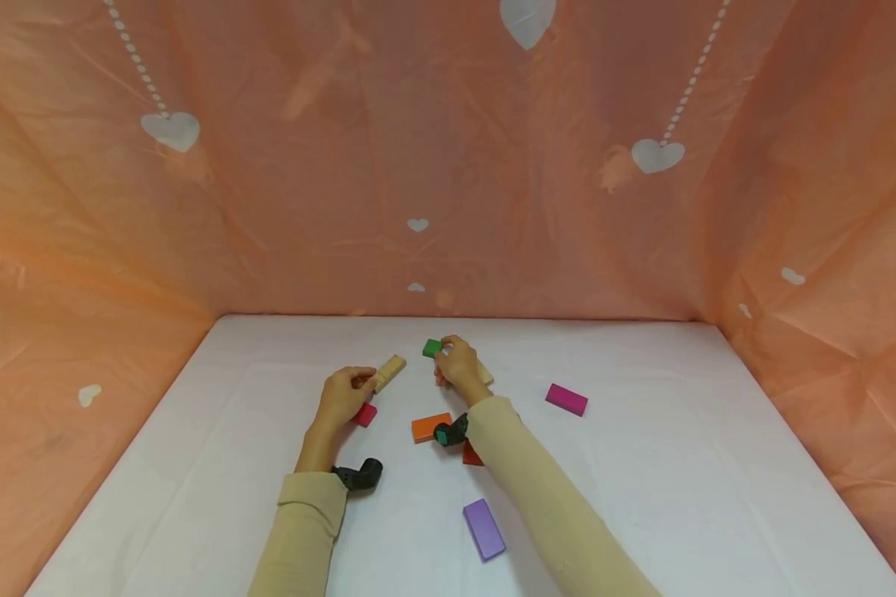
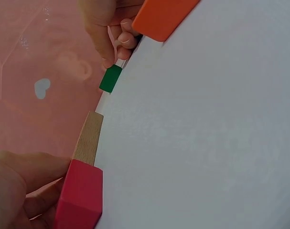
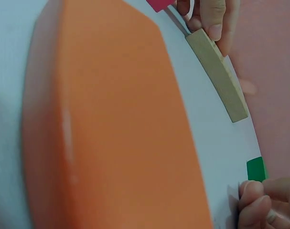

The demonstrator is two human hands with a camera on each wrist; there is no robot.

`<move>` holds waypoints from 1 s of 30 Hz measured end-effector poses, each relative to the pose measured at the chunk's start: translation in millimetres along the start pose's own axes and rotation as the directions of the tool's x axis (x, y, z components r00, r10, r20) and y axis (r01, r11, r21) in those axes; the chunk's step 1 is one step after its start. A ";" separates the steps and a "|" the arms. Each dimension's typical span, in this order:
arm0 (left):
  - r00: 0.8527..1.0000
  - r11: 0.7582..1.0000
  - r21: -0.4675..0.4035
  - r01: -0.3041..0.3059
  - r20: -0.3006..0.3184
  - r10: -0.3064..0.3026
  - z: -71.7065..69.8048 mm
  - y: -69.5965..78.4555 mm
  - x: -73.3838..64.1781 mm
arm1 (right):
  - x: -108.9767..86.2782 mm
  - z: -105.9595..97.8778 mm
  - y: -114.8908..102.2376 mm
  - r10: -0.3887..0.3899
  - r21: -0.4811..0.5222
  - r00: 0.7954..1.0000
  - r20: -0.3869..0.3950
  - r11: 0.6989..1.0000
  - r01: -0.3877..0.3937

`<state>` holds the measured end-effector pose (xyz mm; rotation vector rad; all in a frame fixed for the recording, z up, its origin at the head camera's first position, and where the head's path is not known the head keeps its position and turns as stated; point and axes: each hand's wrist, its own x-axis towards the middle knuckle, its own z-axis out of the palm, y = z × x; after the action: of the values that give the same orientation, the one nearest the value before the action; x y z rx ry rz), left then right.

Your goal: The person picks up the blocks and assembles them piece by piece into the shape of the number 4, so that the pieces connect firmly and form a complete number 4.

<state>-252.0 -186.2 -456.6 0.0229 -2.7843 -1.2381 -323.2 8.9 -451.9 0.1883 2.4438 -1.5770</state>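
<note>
The green block [image 1: 432, 347] lies near the back edge of the worktop [image 1: 664, 464], about midway along; the right hand [image 1: 459, 366] pinches its end. The left hand [image 1: 339, 395] pinches the wood block [image 1: 391, 372], red block [image 1: 366, 415] close by. Light holds should serve; best not knock the orange block [image 1: 427, 428], nearer the front edge

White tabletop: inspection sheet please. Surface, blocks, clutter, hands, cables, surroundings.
Surface: white tabletop, faint creases.
Job's things: green rectangular block, pale wooden oblong block.
Clutter: pinkish-red block, orange oblong block, magenta oblong block, purple oblong block; dark red block and second wooden block, both partly hidden.
Left hand: fingertips at the first wooden block's near end; pinch unclear.
Right hand: fingertips at green block; pinch unclear.
Cables: nothing seen.
Surroundings: orange sheeting, white hearts.
</note>
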 end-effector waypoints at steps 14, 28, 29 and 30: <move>0.999 1.000 -0.011 0.030 0.024 -0.029 1.7 1.6 0.4 | -2.6 -1.0 -1.1 -0.001 -0.018 1.000 0.002 1.000 0.001; 0.998 1.000 -0.004 -0.012 0.055 0.012 5.1 2.5 1.0 | -3.5 -1.0 0.1 -0.012 -0.037 1.000 -0.006 0.999 0.012; 0.998 1.000 -0.006 -0.009 0.059 0.010 5.2 2.8 0.8 | -3.8 -0.9 0.3 -0.019 -0.038 1.000 -0.007 0.999 0.018; 0.998 1.000 -0.006 -0.015 0.060 0.016 5.3 3.0 0.8 | -4.0 -0.7 0.5 -0.024 -0.038 1.000 -0.011 0.999 0.024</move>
<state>-253.2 -180.3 -457.8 -0.0368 -2.8260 -1.2633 -319.3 9.8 -451.0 0.1623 2.4912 -1.5420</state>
